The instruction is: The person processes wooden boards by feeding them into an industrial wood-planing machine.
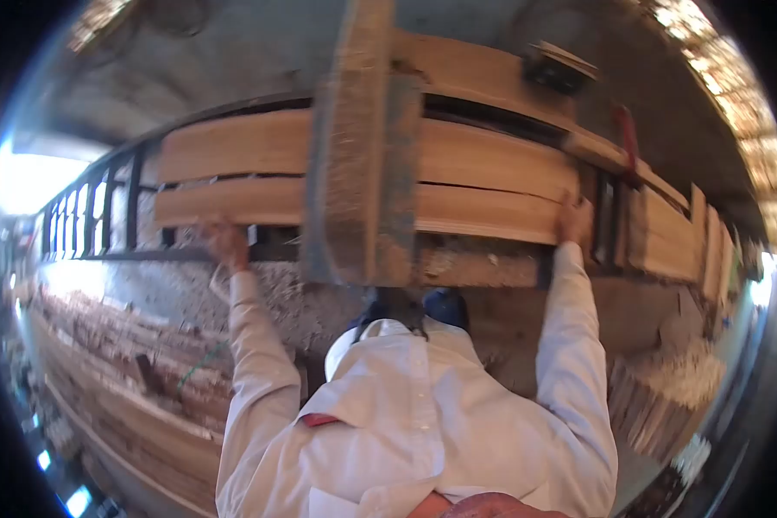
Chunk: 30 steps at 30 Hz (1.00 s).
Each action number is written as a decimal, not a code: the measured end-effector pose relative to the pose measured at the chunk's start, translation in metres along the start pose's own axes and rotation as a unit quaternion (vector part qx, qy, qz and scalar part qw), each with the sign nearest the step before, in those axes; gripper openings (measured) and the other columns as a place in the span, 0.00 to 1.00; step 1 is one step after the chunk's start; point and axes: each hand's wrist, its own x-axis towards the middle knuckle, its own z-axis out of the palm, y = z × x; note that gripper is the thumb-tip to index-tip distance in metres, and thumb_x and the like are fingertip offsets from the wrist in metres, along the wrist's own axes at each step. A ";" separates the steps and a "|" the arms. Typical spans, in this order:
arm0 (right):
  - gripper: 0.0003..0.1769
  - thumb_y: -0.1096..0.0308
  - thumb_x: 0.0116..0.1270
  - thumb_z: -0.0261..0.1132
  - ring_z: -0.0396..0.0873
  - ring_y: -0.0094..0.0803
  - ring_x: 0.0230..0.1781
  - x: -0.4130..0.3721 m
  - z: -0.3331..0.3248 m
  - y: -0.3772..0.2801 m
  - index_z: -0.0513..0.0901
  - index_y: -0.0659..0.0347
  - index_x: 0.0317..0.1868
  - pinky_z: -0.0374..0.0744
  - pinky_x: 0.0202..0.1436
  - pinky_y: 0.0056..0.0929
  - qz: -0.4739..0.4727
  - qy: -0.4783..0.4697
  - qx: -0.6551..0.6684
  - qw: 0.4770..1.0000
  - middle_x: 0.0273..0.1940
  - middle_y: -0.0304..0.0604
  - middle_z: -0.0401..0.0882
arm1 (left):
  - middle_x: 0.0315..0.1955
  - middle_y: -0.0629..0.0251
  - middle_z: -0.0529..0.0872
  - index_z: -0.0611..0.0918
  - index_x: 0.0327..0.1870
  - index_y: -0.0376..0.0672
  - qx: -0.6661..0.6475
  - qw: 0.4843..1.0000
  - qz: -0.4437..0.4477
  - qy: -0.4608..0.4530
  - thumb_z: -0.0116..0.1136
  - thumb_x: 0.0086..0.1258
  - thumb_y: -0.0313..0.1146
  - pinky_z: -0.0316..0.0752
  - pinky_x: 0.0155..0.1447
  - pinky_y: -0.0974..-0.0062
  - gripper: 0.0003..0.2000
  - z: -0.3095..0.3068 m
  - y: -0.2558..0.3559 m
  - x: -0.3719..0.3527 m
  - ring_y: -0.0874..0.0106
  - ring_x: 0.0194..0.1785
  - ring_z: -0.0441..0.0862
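Observation:
Two long wooden boards lie side by side across a dark slatted frame, the far board (501, 157) and the near board (483, 212), with a narrow gap between them. A blue metal machine part (401, 181) with a wooden beam (354, 164) spans over their middle. At the near board's left end is my left hand (224, 242), its fingers apart by the edge. My right hand (570, 217) rests on the near board's right end, fingers spread over the edge.
Roller-like slats (86, 211) extend left. More boards (665, 237) stand at the right. Stacked timber (129, 380) lies lower left, a wood bundle with sawdust (665, 388) lower right. A dark block (561, 69) sits on a plank (466, 69) behind.

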 end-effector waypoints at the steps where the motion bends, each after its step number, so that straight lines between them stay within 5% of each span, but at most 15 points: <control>1: 0.41 0.37 0.71 0.65 0.79 0.55 0.67 0.000 -0.011 -0.009 0.79 0.67 0.67 0.76 0.70 0.48 0.028 -0.040 -0.022 0.999 0.66 0.63 0.80 | 0.71 0.35 0.70 0.73 0.68 0.38 0.001 0.999 0.037 0.010 0.59 0.76 0.38 0.72 0.70 0.46 0.23 0.005 -0.003 -0.002 0.39 0.75 0.67; 6: 0.47 0.31 0.71 0.59 0.72 0.57 0.73 0.007 0.008 0.013 0.73 0.66 0.72 0.67 0.78 0.51 0.025 -0.008 0.018 1.000 0.71 0.59 0.75 | 0.72 0.34 0.69 0.67 0.76 0.35 -0.261 0.949 -0.175 -0.006 0.52 0.80 0.49 0.69 0.74 0.47 0.32 0.001 0.012 0.005 0.38 0.73 0.69; 9: 0.47 0.31 0.71 0.60 0.74 0.56 0.72 0.005 0.006 0.011 0.74 0.66 0.72 0.71 0.75 0.48 0.022 0.006 -0.002 1.000 0.70 0.60 0.76 | 0.73 0.33 0.68 0.62 0.80 0.35 -0.325 0.910 -0.258 0.001 0.47 0.82 0.57 0.67 0.76 0.48 0.37 -0.013 0.018 0.008 0.39 0.74 0.69; 16: 0.48 0.31 0.71 0.60 0.63 0.51 0.79 0.002 -0.001 0.009 0.70 0.64 0.74 0.59 0.82 0.47 0.042 -0.026 0.036 0.998 0.75 0.57 0.69 | 0.73 0.35 0.69 0.62 0.80 0.34 -0.331 0.907 -0.261 0.022 0.46 0.83 0.58 0.67 0.75 0.48 0.38 -0.023 0.019 0.011 0.40 0.75 0.68; 20: 0.48 0.31 0.70 0.62 0.70 0.55 0.75 0.006 0.004 0.011 0.71 0.65 0.73 0.66 0.78 0.49 0.038 -0.002 0.005 0.999 0.72 0.60 0.74 | 0.72 0.36 0.69 0.65 0.78 0.34 -0.349 0.899 -0.262 0.029 0.48 0.83 0.56 0.69 0.74 0.48 0.36 -0.004 0.016 0.008 0.42 0.74 0.69; 22: 0.49 0.31 0.69 0.62 0.75 0.57 0.71 0.010 0.003 0.011 0.71 0.66 0.73 0.71 0.75 0.50 0.043 -0.023 -0.013 0.999 0.69 0.62 0.77 | 0.72 0.37 0.70 0.67 0.76 0.35 -0.198 0.970 -0.123 0.064 0.51 0.82 0.52 0.70 0.73 0.48 0.32 0.056 -0.008 -0.003 0.40 0.73 0.70; 24: 0.49 0.31 0.70 0.61 0.75 0.58 0.71 -0.002 -0.009 0.001 0.71 0.66 0.74 0.73 0.73 0.52 0.038 -0.022 -0.017 0.999 0.70 0.64 0.75 | 0.72 0.38 0.70 0.68 0.76 0.38 0.051 0.999 -0.017 0.000 0.52 0.82 0.49 0.69 0.74 0.48 0.30 0.008 0.001 -0.005 0.39 0.73 0.69; 26: 0.50 0.30 0.70 0.60 0.74 0.58 0.73 -0.001 -0.014 -0.004 0.70 0.66 0.75 0.73 0.73 0.52 0.039 -0.040 -0.030 0.998 0.71 0.64 0.74 | 0.72 0.37 0.70 0.68 0.76 0.39 -0.042 0.996 -0.075 0.006 0.53 0.82 0.48 0.66 0.76 0.46 0.29 0.028 -0.003 -0.002 0.38 0.74 0.67; 28: 0.52 0.29 0.70 0.60 0.73 0.59 0.73 0.001 -0.006 0.002 0.68 0.67 0.76 0.71 0.74 0.51 0.038 -0.038 0.019 0.998 0.72 0.64 0.74 | 0.74 0.34 0.67 0.67 0.77 0.37 -0.315 0.918 -0.234 0.060 0.53 0.81 0.50 0.62 0.79 0.48 0.32 -0.003 0.014 0.006 0.38 0.77 0.64; 30: 0.53 0.27 0.69 0.59 0.73 0.59 0.73 -0.001 -0.007 -0.002 0.68 0.67 0.76 0.71 0.75 0.51 0.042 -0.045 0.025 0.998 0.72 0.64 0.73 | 0.75 0.33 0.65 0.65 0.78 0.35 -0.315 0.912 -0.257 0.047 0.53 0.82 0.50 0.61 0.79 0.49 0.33 -0.033 0.023 0.011 0.39 0.78 0.62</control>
